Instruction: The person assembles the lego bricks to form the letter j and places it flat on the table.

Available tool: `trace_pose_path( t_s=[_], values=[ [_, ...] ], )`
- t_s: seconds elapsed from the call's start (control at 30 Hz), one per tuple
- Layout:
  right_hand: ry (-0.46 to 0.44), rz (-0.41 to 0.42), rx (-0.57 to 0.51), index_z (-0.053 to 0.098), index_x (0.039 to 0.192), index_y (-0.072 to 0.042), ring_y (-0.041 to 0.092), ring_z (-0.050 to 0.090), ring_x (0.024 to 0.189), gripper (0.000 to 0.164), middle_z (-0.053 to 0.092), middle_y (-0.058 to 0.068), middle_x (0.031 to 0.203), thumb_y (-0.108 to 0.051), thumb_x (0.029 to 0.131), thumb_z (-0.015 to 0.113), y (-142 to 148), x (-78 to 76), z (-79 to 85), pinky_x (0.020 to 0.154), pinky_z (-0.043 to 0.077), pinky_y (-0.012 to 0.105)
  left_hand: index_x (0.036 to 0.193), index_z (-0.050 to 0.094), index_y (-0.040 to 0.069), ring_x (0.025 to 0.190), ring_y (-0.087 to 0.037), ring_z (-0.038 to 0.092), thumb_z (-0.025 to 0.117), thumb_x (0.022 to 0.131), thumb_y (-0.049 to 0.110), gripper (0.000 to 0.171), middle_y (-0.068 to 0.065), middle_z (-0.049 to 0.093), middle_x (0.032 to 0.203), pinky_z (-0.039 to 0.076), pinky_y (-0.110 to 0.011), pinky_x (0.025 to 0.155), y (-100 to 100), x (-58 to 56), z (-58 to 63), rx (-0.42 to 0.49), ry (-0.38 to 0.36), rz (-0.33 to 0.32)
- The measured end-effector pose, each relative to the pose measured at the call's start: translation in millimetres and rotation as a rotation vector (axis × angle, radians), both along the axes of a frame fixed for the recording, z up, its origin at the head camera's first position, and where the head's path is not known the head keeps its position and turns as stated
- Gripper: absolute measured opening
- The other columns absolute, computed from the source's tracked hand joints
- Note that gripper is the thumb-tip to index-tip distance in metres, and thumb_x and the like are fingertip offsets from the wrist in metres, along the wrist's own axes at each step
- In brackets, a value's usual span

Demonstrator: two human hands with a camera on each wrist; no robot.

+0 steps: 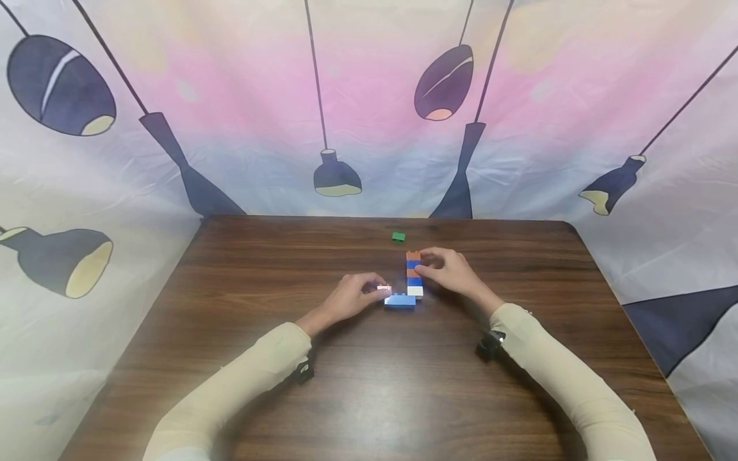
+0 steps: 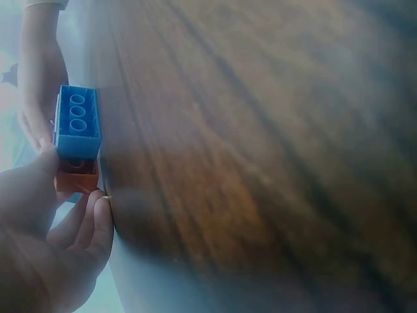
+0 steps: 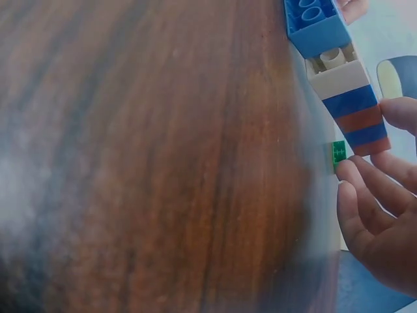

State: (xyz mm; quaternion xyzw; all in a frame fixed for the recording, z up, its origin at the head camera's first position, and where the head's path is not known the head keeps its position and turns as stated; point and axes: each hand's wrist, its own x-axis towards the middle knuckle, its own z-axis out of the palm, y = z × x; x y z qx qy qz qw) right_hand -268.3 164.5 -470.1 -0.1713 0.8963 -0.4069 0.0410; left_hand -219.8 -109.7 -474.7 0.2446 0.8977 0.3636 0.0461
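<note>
A stack of toy building bricks, in alternating orange and blue with a white brick at its near end, is pinched along its right side by my right hand. A longer blue brick joins the white one and reaches left; its hollow underside with round tubes shows in both wrist views. My left hand pinches a small brick at the blue one's left end. That brick looks orange in the left wrist view and washed pale by glare in the head view. Fingers partly cover it.
A small green brick lies by itself on the brown wooden table, beyond the stack. Behind the table's far edge hangs a cloth printed with lamps. Each wrist wears a dark camera.
</note>
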Motion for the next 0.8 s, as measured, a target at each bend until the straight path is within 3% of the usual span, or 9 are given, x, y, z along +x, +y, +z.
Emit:
trace_pose_path(
  t_s=[0.5, 0.8],
  values=[
    [-0.022, 0.01, 0.034, 0.062, 0.127, -0.012, 0.024, 0.067, 0.1, 0.056, 0.069, 0.008, 0.116, -0.052, 0.087, 0.067, -0.7, -2.7, -5.0, 0.083, 0.055, 0.043, 0.109, 0.071, 0.022, 0.096, -0.008, 0.062, 0.063, 0.092, 0.048, 0.032, 0.01, 0.069, 0.101, 0.051, -0.032, 0.083, 2.8, -1.0, 2.1, -0.042, -0.027, 0.038],
    [-0.045, 0.005, 0.063, 0.062, 0.128, -0.011, 0.024, 0.066, 0.102, 0.059, 0.068, 0.008, 0.119, -0.054, 0.087, 0.066, -1.6, -6.4, -7.8, 0.086, 0.054, 0.044, 0.109, 0.072, 0.021, 0.097, -0.009, 0.062, 0.064, 0.092, 0.045, 0.03, 0.008, 0.07, 0.102, 0.051, -0.032, 0.084, 3.6, -2.4, 1.7, -0.055, -0.005, 0.038]
  ],
)
